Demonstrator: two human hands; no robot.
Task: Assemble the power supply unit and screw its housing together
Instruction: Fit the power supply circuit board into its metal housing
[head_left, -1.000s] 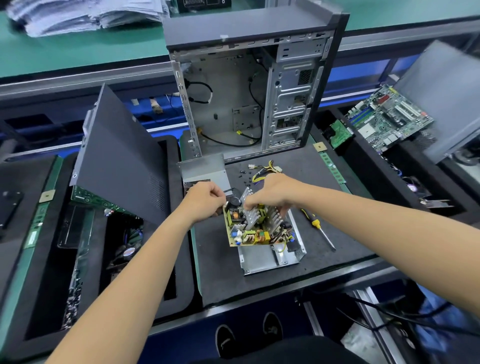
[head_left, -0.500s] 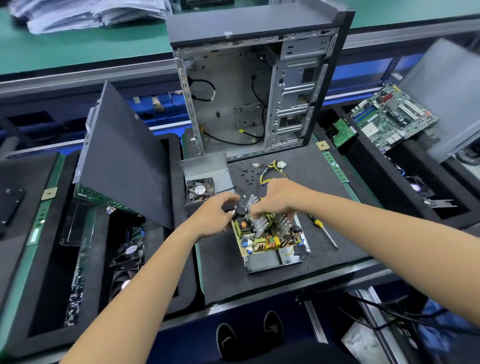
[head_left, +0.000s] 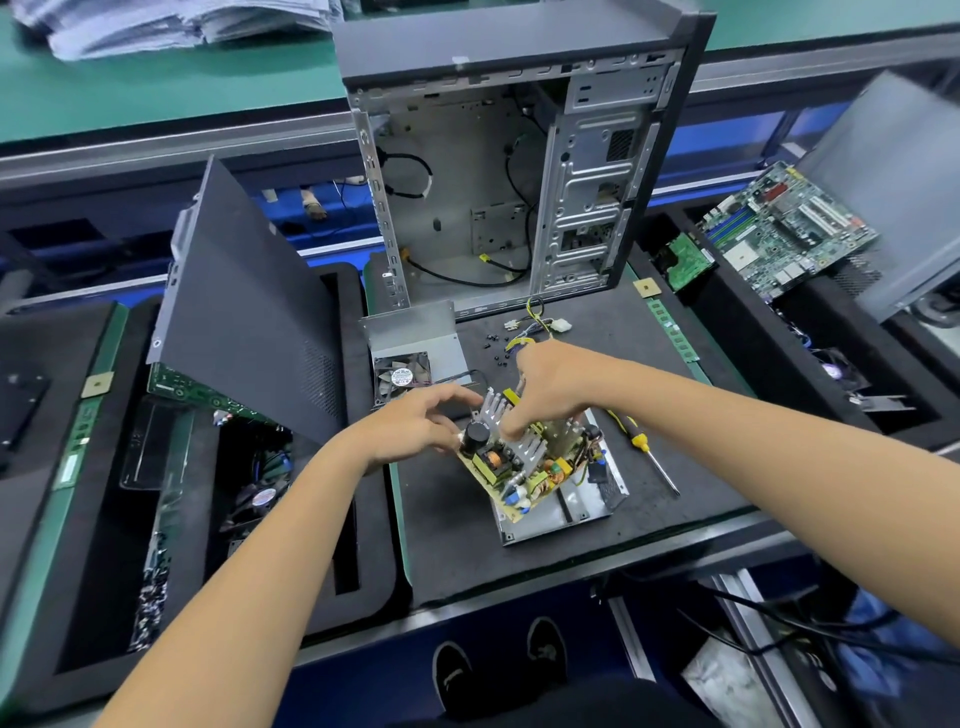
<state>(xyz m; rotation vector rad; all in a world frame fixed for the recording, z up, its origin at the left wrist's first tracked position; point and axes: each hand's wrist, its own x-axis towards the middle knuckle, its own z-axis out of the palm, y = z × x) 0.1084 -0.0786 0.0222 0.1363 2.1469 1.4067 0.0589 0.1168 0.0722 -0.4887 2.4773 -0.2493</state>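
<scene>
- Circuit board: tilted over the metal housing base on the black mat.
- Left hand: fingers curled, pinching the board's left edge beside the black capacitor.
- Right hand: fingers curled down round the heatsinks.
- Fan on the housing cover: label print too small to read.
- Screwdriver: right of the base.
</scene>
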